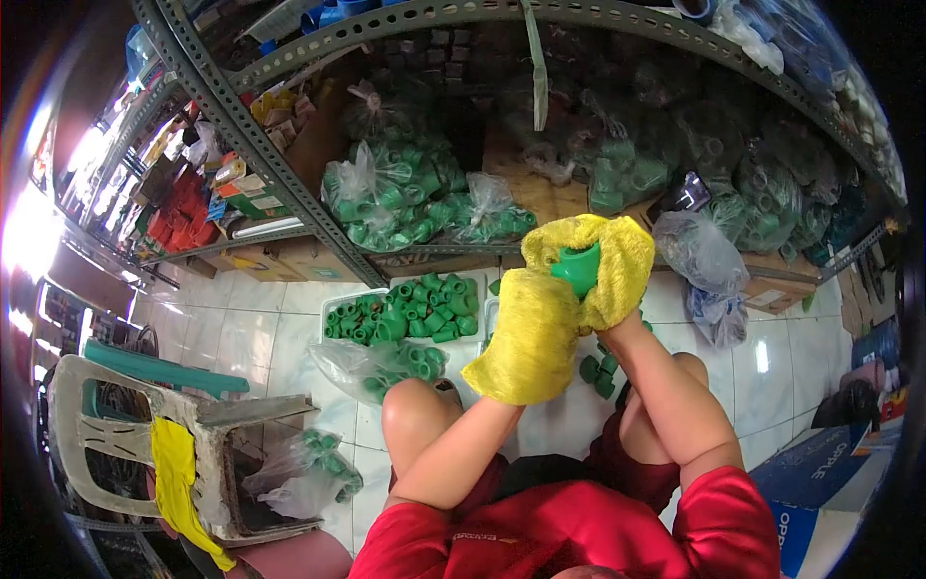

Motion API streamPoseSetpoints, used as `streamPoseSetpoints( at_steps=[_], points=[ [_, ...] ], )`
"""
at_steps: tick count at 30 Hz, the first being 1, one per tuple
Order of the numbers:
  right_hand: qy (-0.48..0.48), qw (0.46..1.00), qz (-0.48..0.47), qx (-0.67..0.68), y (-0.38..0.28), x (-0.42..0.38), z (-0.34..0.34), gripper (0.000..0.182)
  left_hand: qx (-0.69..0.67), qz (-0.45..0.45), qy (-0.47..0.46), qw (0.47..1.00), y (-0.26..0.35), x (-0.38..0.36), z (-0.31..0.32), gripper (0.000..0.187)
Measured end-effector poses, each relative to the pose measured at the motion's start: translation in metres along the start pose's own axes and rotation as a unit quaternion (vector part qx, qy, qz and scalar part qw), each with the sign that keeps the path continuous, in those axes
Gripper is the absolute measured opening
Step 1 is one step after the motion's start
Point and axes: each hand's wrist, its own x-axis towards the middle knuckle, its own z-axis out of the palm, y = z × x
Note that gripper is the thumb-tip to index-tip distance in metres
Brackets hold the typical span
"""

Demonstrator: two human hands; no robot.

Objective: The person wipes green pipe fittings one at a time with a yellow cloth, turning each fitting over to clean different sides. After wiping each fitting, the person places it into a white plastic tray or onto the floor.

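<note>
A glossy green pipe fitting is held up between my two hands, over the floor in front of my knees. Both hands are wrapped in fuzzy yellow cloth that looks like mitts. My left hand is closed against the near left side of the fitting. Around its right side curls my right hand. The cloth hides the fingers of both hands and covers part of the fitting. Below and to the left, a white tray holds many loose green fittings.
Clear bags of green fittings fill the metal shelf ahead. An open plastic bag lies before the tray. A worn plastic chair with a yellow cloth stands left. Blue-and-white boxes sit at right.
</note>
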Motion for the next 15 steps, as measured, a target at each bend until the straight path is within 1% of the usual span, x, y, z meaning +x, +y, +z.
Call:
streamPoseSetpoints(
  at_steps=[1, 2, 3, 4, 5, 6, 7, 8, 9, 10, 11, 12, 13, 14, 15],
  points=[
    [-0.007, 0.995, 0.048, 0.093, -0.002, 0.003, 0.000, 0.036, -0.154, -0.042, 0.005, 0.987, 0.005, 0.002, 0.004, 0.037],
    [-0.005, 0.994, 0.048, 0.093, 0.002, 0.004, -0.005, 0.036, -0.304, -0.083, 0.010, 0.949, 0.011, 0.005, 0.008, 0.037],
    [-0.013, 0.995, 0.043, 0.087, 0.010, 0.006, -0.013, 0.035, -0.303, -0.085, 0.010, 0.949, 0.015, 0.007, 0.012, 0.037],
    [-0.022, 0.996, 0.038, 0.081, 0.017, 0.006, -0.020, 0.035, -0.106, -0.036, -0.011, 0.994, 0.020, 0.008, 0.016, 0.035],
    [-0.021, 0.996, 0.039, 0.080, 0.023, 0.006, -0.025, 0.035, 0.095, 0.016, -0.031, 0.995, 0.022, 0.010, 0.018, 0.033],
    [-0.020, 0.992, 0.061, 0.104, 0.027, 0.006, -0.029, 0.037, 0.095, 0.016, -0.031, 0.995, 0.022, 0.012, 0.018, 0.033],
    [-0.018, 0.988, 0.084, 0.127, 0.032, 0.006, -0.032, 0.038, 0.208, 0.086, -0.044, 0.973, 0.021, 0.013, 0.018, 0.033],
    [-0.017, 0.988, 0.085, 0.127, 0.037, 0.006, -0.033, 0.038, 0.317, 0.154, -0.056, 0.934, 0.021, 0.014, 0.018, 0.032],
    [-0.060, 0.998, 0.027, -0.025, 0.035, 0.008, -0.028, 0.039, 0.317, 0.154, -0.055, 0.934, 0.022, 0.016, 0.015, 0.032],
    [-0.103, 0.978, -0.030, -0.176, 0.031, 0.008, -0.023, 0.040, -0.059, 0.018, -0.072, 0.996, 0.024, 0.017, 0.009, 0.032],
    [-0.082, 0.951, -0.071, -0.289, 0.027, 0.006, -0.016, 0.044, -0.426, -0.119, -0.075, 0.894, 0.026, 0.016, 0.005, 0.033],
    [-0.058, 0.969, -0.033, -0.237, -0.013, -0.005, 0.019, 0.051, -0.427, -0.115, -0.072, 0.894, 0.029, 0.012, 0.006, 0.033],
    [-0.030, 0.973, -0.015, -0.226, -0.009, -0.005, 0.020, 0.052, -0.331, -0.088, 0.005, 0.939, 0.034, 0.005, 0.011, 0.036],
    [-0.001, 0.976, 0.004, -0.216, -0.005, -0.005, 0.020, 0.053, -0.230, -0.062, 0.082, 0.968, 0.035, -0.001, 0.013, 0.040],
    [-0.003, 0.977, 0.005, -0.215, -0.006, -0.005, 0.020, 0.053, -0.277, -0.054, 0.042, 0.959, 0.020, 0.003, 0.002, 0.042]
  ],
)
